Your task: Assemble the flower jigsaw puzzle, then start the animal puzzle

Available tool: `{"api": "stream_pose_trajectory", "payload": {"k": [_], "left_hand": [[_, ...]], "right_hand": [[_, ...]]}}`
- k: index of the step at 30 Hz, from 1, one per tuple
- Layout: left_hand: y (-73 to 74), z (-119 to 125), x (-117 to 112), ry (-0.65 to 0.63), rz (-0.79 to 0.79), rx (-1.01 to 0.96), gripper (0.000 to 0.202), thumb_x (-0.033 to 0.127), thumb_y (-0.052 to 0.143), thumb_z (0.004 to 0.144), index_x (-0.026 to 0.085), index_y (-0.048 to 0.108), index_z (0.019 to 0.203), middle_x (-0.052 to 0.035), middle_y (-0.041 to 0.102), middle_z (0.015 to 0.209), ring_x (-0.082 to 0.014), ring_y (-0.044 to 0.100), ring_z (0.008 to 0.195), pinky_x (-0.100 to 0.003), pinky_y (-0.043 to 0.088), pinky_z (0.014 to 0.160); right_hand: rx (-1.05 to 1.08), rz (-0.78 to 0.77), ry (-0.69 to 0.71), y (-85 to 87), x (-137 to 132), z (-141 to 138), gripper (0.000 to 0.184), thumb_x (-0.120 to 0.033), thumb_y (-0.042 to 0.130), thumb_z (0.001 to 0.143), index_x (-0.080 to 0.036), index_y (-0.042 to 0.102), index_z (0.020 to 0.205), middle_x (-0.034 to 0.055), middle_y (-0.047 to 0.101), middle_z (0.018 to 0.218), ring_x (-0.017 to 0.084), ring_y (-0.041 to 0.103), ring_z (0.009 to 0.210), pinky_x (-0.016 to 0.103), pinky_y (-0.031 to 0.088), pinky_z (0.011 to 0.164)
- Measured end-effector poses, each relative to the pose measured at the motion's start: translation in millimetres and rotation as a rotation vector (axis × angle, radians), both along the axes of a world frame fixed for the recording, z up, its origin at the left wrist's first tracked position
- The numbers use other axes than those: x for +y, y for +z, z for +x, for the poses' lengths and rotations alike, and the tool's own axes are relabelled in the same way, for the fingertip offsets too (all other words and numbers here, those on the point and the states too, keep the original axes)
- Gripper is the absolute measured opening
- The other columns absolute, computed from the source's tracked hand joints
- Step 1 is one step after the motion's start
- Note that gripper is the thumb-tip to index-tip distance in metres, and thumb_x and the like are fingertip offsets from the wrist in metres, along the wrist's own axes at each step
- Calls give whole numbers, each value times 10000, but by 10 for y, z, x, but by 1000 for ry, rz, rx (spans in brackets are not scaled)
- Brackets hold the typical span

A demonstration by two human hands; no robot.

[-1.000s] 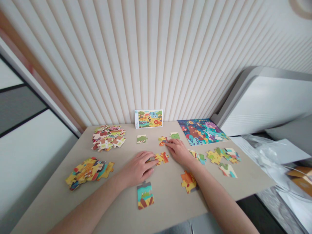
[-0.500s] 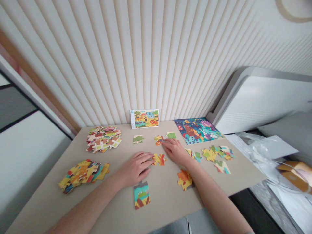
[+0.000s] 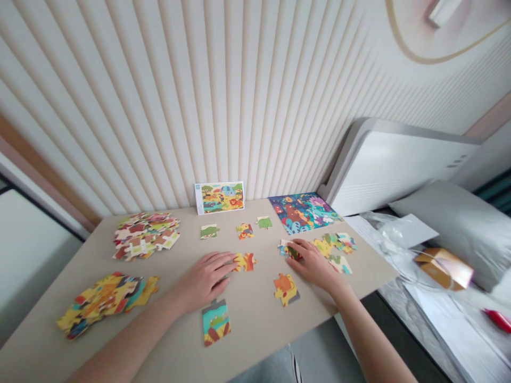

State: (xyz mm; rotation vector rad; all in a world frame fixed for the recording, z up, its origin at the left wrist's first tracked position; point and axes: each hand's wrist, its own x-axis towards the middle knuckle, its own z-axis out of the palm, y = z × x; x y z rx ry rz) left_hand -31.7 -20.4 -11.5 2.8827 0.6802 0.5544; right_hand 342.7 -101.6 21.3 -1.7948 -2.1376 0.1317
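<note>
**Left hand** (image 3: 205, 279): palm down, fingers lightly spread and flat on the bench (image 3: 255, 324), not pinching; fingertips just beside a yellow-and-red jigsaw piece (image 3: 244, 261), mid-bench.

**Right hand** (image 3: 314, 264): fingers curved downward, tips resting on a small jigsaw piece (image 3: 284, 248) towards the bench's right side. The fingers cover much of it, so whether it is pinched or only pressed cannot be told.

**Near the hands:** a cluster of yellow-green pieces (image 3: 334, 243) just beyond the right fingers; an orange-and-yellow piece (image 3: 286, 290) nearer the front edge; a teal piece with a green animal (image 3: 216, 322) in front of the left hand.

**Far edge, left to right:** a picture card (image 3: 219, 197) upright against the slatted wall (image 3: 159, 106); three separate pieces (image 3: 245, 231) lying flat in a row below it; a blue jigsaw picture (image 3: 304, 213) in the back right corner.

**Left end:** a heap of loose pieces (image 3: 146, 236) and a yellow-toned stack (image 3: 106, 304), well apart from the hands.

**Handling note:** the pieces lie flat and thin on a smooth surface, so sliding them under a fingertip looks easier than lifting them; tabs are best met level, with the other hand steadying.
</note>
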Motion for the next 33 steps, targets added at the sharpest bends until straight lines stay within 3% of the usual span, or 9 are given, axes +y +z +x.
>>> {"api": "stream_pose_trajectory", "payload": {"k": [6, 12, 18, 20, 24, 28, 33], "left_hand": [[-45, -11, 20, -8, 9, 3, 460, 245, 536, 972, 298, 554, 1429, -49, 554, 1480, -246, 511, 1364, -470, 411, 1169], [-23, -13, 14, -19, 14, -12, 460, 234, 534, 967, 285, 560, 1424, -66, 564, 1469, -247, 526, 1351, -475, 429, 1153], [-17, 0, 15, -25, 6, -35, 455, 237, 540, 967, 288, 566, 1418, -62, 571, 1463, -241, 525, 1354, -461, 425, 1160], [-18, 0, 18, -21, 9, -24, 454, 243, 540, 970, 286, 563, 1421, -62, 570, 1464, -242, 522, 1355, -462, 426, 1159], [-14, -4, 18, -23, 29, -31, 442, 248, 538, 971, 285, 576, 1411, -59, 575, 1459, -239, 535, 1342, -453, 431, 1156], [-20, -7, 17, -13, 45, -12, 438, 255, 536, 976, 288, 574, 1411, -50, 569, 1468, -237, 535, 1342, -451, 435, 1154], [-47, -10, 29, -2, 39, -5, 419, 285, 529, 989, 291, 582, 1405, -53, 564, 1473, -245, 532, 1344, -449, 439, 1150]], "right_hand": [[-16, 147, -84, -47, -51, 239, 466, -388, 542, 952, -256, 589, 1397, 122, 578, 1384, 296, 562, 1265, 471, 439, 1092], [-11, 257, -272, -159, -42, 660, 482, -447, 538, 958, -234, 595, 1388, 144, 606, 1354, 320, 604, 1191, 511, 466, 1045], [-22, 119, -140, -242, -83, 844, 491, -494, 522, 967, -275, 588, 1401, 113, 550, 1462, 319, 535, 1308, 509, 431, 1081], [-16, 151, -240, -240, -52, 1019, 476, -501, 484, 979, -254, 622, 1362, 119, 558, 1451, 315, 533, 1307, 503, 406, 1099], [-29, 218, -586, -287, -21, 1571, 520, -553, 513, 930, -195, 689, 1264, 167, 626, 1340, 350, 570, 1234, 504, 410, 1069], [46, 140, -609, -408, -109, 2004, 564, -594, 566, 876, -180, 703, 1233, 157, 681, 1242, 323, 630, 1121, 457, 457, 1009], [188, 221, -641, -551, -214, 2194, 717, -624, 620, 816, -150, 629, 1354, 143, 681, 1139, 273, 656, 983, 422, 496, 932]]}}
